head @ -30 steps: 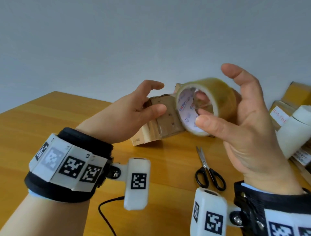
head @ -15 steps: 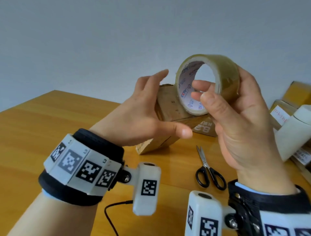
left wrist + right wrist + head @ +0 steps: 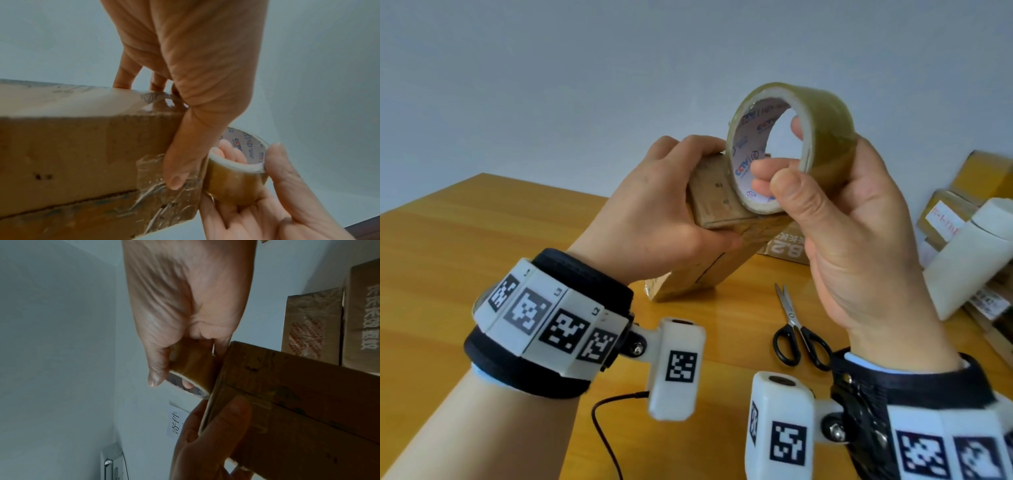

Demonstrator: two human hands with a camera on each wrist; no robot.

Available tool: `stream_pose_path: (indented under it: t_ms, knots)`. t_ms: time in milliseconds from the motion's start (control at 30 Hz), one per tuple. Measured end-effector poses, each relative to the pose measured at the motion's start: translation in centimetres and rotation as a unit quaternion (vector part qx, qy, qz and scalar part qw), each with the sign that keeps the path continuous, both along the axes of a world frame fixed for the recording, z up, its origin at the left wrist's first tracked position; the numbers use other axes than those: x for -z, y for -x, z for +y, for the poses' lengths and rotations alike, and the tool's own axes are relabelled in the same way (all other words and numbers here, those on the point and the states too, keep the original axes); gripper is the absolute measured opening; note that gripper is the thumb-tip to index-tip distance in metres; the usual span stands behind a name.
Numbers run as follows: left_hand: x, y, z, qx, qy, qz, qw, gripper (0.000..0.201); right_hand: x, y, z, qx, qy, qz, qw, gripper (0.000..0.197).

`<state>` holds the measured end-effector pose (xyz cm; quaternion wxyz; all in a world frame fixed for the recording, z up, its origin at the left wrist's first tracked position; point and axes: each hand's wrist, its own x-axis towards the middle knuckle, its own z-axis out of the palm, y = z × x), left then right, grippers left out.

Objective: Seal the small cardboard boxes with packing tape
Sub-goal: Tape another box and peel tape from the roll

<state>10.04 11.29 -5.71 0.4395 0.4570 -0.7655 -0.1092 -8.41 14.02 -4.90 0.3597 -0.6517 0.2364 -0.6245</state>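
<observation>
Above the near edge of the wooden table point(image 3: 482, 246), our left hand point(image 3: 654, 219) grips the tilted cardboard box point(image 3: 709, 205), thumb pinning the tape's end, while our right hand point(image 3: 852, 233) clasps the tape roll point(image 3: 825, 137) against it, likely to keep the strip taut.

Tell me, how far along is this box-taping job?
Done: clear tape end sticks across the box seam. In hand: left hand thumb presses it down; right hand holds the tape roll. Left: pulling tape along, cutting with the scissors, more boxes.
</observation>
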Motion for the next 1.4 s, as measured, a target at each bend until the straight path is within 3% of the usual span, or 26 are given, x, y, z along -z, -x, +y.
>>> stream_pose_path:
  t_ms: [433, 533, 867, 1033, 1200, 1400]
  knots:
    - [0.1, 0.2, 0.1, -0.002, 0.001, -0.009, 1.0, 0.093, 0.4, 0.5, -0.4, 0.012, 0.049, 0.05, 0.997, 0.023]
    - [0.1, 0.3, 0.1, -0.005, -0.005, -0.002, 1.0, 0.097, 0.3, 0.5, -0.3, 0.018, 0.05, 0.041, 0.998, 0.022]
    - [-0.6, 0.1, 0.7, 0.008, -0.038, 0.033, 0.999, 0.083, -0.8, -0.1, 0.7, 0.035, 0.042, -0.012, 0.998, 0.029]
    - [-0.7, 0.1, 1.0, 0.014, -0.056, 0.03, 0.998, 0.097, -1.3, 0.1, 1.4, 0.032, 0.044, -0.021, 0.998, 0.027]
    - [-0.8, -0.1, 1.0, -0.009, -0.072, 0.024, 0.997, 0.104, -1.9, 0.0, 2.3, 0.044, 0.046, -0.002, 0.998, 0.022]
    - [-0.6, -1.5, 0.4, -0.047, -0.089, 0.073, 0.992, 0.097, -2.0, -0.4, 2.8, 0.042, 0.02, 0.0, 0.999, 0.025]
